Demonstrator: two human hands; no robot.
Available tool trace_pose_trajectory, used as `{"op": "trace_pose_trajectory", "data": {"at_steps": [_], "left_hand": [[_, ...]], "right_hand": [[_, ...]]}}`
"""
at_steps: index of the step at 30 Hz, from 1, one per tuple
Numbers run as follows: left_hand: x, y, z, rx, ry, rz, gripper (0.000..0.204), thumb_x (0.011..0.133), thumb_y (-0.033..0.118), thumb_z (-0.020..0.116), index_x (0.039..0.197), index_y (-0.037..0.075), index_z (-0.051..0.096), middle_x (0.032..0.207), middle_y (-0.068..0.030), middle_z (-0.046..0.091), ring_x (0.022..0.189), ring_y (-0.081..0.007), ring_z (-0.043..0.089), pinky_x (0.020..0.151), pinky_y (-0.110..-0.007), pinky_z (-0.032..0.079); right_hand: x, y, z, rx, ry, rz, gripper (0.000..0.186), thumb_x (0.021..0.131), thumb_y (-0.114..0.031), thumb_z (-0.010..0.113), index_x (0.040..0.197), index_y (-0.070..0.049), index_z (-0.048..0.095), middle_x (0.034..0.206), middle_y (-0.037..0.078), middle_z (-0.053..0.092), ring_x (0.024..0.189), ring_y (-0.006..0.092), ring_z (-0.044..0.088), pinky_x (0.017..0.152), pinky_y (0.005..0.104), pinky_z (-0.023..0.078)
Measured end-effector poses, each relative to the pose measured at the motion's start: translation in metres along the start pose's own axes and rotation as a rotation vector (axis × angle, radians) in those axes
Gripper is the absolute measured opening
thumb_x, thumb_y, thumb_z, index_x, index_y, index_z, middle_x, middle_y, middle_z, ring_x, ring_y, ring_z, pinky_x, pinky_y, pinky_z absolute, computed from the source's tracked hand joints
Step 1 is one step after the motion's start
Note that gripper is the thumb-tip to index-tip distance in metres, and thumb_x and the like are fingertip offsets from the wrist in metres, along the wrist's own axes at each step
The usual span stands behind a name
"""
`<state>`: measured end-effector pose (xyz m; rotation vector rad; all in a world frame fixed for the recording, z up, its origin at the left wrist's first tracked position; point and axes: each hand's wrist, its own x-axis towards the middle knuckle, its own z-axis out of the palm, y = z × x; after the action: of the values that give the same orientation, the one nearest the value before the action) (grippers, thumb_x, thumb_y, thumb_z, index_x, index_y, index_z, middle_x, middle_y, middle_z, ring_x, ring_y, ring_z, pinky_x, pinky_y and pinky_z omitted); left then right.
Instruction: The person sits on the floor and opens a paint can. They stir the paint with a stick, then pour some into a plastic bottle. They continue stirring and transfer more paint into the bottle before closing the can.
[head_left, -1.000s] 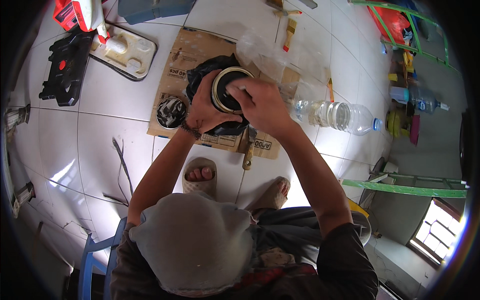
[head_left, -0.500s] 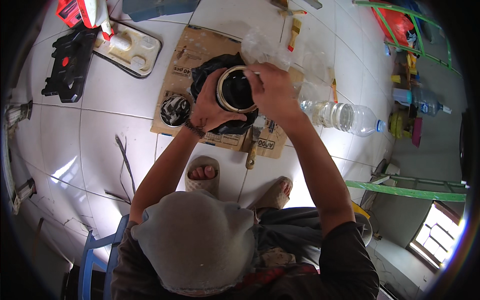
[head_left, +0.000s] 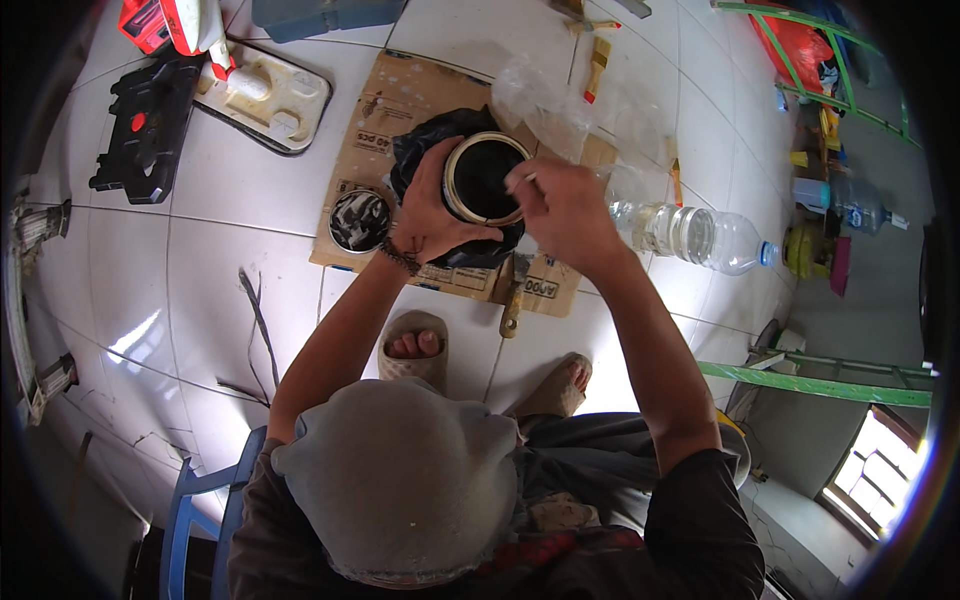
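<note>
- Cardboard (head_left: 400,80): boxed dark print (head_left: 374,142) near its left edge
- Lower right of the same sheet: larger boxed lettering (head_left: 541,289)
- Its lower edge: fine print (head_left: 455,281), too small to read
- Blue bottle (head_left: 857,207): a label, unreadable

Two hands (head_left: 434,215), one open tin (head_left: 487,136), one round lid (head_left: 360,221), one scraper (head_left: 513,312), two sandals (head_left: 412,368)
</note>
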<state>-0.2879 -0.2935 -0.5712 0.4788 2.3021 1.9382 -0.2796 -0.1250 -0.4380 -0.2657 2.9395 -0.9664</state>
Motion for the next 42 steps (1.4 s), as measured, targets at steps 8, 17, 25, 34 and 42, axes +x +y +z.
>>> {"op": "trace_pose_trajectory", "data": {"at_steps": [8,17,25,34,42], "left_hand": [[0.001,0.007,0.000,0.070,-0.019,0.023,0.120,0.051,0.034,0.100,0.146,0.004,0.034,0.137,-0.0137,0.054,0.129,-0.0275,0.053,0.110,-0.040,0.044],[0.001,0.005,0.000,0.024,-0.038,0.015,0.123,0.048,0.035,0.101,0.146,0.004,0.033,0.137,-0.0124,0.054,0.130,-0.0252,0.053,0.110,-0.039,0.044],[0.000,0.001,0.000,0.029,-0.023,0.055,0.123,0.048,0.034,0.101,0.147,0.005,0.033,0.139,-0.0114,0.053,0.130,-0.0252,0.052,0.112,-0.039,0.043],[0.000,0.002,0.000,0.063,-0.018,0.046,0.123,0.047,0.034,0.101,0.147,0.006,0.034,0.140,-0.0114,0.053,0.132,-0.0258,0.051,0.112,-0.040,0.043],[0.000,0.005,0.000,0.060,-0.024,0.036,0.123,0.047,0.034,0.101,0.147,0.006,0.034,0.140,-0.0111,0.053,0.132,-0.0251,0.051,0.112,-0.039,0.043]], "right_hand": [[0.007,-0.002,0.000,0.008,0.071,0.099,0.010,0.091,-0.009,0.065,0.093,-0.001,0.070,0.082,0.020,0.068,0.071,0.0347,0.066,0.065,0.0397,0.052],[-0.010,-0.030,-0.031,0.122,0.154,0.182,0.015,0.093,-0.016,0.068,0.097,-0.001,0.071,0.069,0.012,0.065,0.056,0.0182,0.060,0.055,0.0309,0.047],[-0.033,-0.087,-0.103,0.049,0.201,0.061,0.017,0.099,-0.013,0.064,0.104,0.002,0.070,0.081,0.005,0.071,0.067,0.0044,0.055,0.059,0.0198,0.042],[-0.040,-0.104,-0.127,0.073,0.336,-0.054,0.018,0.097,-0.013,0.066,0.100,0.004,0.070,0.092,0.009,0.073,0.069,0.0078,0.060,0.060,0.0203,0.043],[-0.041,-0.106,-0.130,0.066,0.331,-0.054,0.017,0.097,-0.013,0.067,0.101,0.003,0.070,0.095,0.009,0.073,0.071,0.0079,0.062,0.060,0.0205,0.044]]}}
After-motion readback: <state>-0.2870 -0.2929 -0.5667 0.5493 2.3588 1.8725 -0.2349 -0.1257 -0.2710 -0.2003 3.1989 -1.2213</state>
